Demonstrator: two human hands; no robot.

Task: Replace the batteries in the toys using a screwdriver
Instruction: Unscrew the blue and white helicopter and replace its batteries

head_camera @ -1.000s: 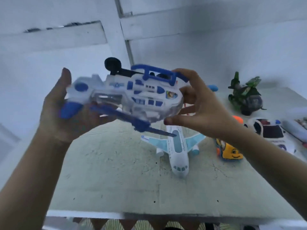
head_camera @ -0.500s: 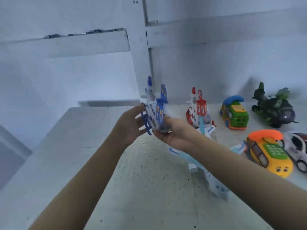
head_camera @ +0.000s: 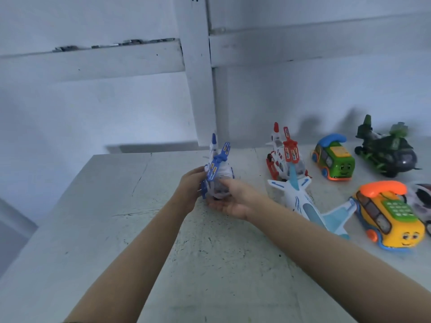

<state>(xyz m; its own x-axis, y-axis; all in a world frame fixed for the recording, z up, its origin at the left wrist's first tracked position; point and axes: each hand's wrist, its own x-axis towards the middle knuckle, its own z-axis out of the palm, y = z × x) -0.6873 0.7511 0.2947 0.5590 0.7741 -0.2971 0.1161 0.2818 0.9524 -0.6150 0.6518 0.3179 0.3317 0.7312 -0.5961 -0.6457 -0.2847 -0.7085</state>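
The right hand point(head_camera: 229, 202) cups the blue helicopter point(head_camera: 219, 176) from below, thumb on top, and the left hand point(head_camera: 190, 185) grips its side, at twelve o'clock low over the table point(head_camera: 163, 252). I judge it best set down level before either hand lets go. From three to one o'clock lie one plane point(head_camera: 303, 201), one car point(head_camera: 422, 201), two buses (yellow bus point(head_camera: 391, 220), green bus point(head_camera: 335, 162)), and two more helicopters (red helicopter point(head_camera: 286, 159), green helicopter point(head_camera: 387, 155)).

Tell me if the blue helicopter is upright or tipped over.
Upright: the blue helicopter has its rotor on top, skids underneath. The left hand and right hand hold it; whether it rests on the table cannot tell.
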